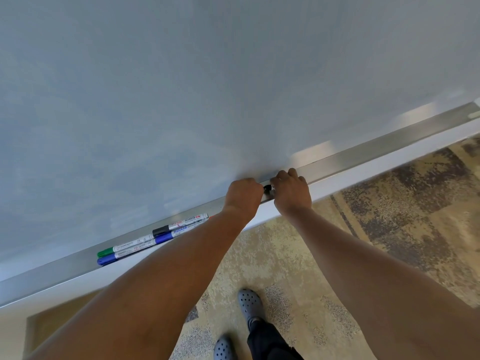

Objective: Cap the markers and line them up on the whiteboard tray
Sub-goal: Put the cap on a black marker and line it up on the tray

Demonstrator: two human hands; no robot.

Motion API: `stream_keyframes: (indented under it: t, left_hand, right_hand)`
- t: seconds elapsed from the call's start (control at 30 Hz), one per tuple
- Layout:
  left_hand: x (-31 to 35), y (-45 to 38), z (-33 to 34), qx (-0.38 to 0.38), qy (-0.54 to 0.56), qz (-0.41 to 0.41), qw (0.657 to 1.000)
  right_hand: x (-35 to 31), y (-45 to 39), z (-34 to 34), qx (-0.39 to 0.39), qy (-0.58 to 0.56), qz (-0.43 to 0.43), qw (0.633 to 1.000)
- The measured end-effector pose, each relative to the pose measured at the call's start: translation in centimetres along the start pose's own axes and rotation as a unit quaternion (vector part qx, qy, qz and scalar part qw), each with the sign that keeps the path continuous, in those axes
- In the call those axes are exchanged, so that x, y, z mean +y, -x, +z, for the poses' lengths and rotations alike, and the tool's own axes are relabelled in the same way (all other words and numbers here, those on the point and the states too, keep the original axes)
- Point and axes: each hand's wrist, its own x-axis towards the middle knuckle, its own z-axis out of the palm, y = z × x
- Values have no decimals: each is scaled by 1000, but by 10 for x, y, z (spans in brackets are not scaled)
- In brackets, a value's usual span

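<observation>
Fingers (279, 179) of both fists enclose black marker (269, 188).

4 markers (153, 239) on the tray (363, 157) left of both hands, whiteboard (207, 87) behind, carpet (389, 216) below

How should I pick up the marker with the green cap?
Pinch the green-capped marker around its white barrel, coming from above. It lies flat along the tray, with the whiteboard behind and a blue-capped marker right in front.
</observation>
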Motion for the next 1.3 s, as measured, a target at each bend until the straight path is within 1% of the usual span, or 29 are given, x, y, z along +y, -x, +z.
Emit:
stream_keyframes:
  t: [0.13, 0.27, 0.53, 0.63, 0.73, 0.8, 0.9, 1.03, 1.07, 1.1, 1.13, 1.23, 1.3]
  left_hand:
    - [-2, 2, 3, 3, 5, 5, 1000]
    - [-4, 3, 1, 9, 20, -2, 1000]
    - [-11, 23, -1, 46, 39, -15, 998]
    - [-18, 39, -2, 39, 70, -47, 996]
    - [-28, 60, -1, 35, 112, -99, 988]
    - [-33, 70, 3, 39, 156, -135, 978]
    - [-43, 90, 9, 43, 250, -194, 948]
    - [-59, 112, 19, 28, 357, -246, 901]
    - [-62, 117, 18, 31, 398, -263, 878]
    - [-65, 125, 16, 38, 453, -287, 844]
    - [-68, 134, 13, 45, 513, -313, 798]
    - [-80, 157, 8, 78, 663, -362, 651]
    - [-87, 172, 3, 90, 740, -368, 556]
  right_hand:
    - [-2, 2, -2, 2, 1, 7, 1000]
    - [-2, 5, -6, 19, -2, 6, 1000]
    - [-11, 15, -15, 51, -12, 24, 998]
    - [-18, 21, -18, 67, -19, 29, 997]
    - [-28, 30, -24, 65, -19, 25, 997]
    - [-31, 34, -24, 64, -26, 27, 997]
    - [-43, 43, -28, 72, -39, 11, 997]
    - [-67, 54, -37, 74, -58, -23, 995]
    - [-72, 55, -39, 73, -63, -33, 995]
    - [-78, 58, -42, 76, -68, -45, 994]
    - [-84, 60, -44, 78, -71, -57, 993]
    - [-103, 65, -53, 101, -88, -86, 987]
    - [-115, 69, -59, 117, -102, -101, 983]
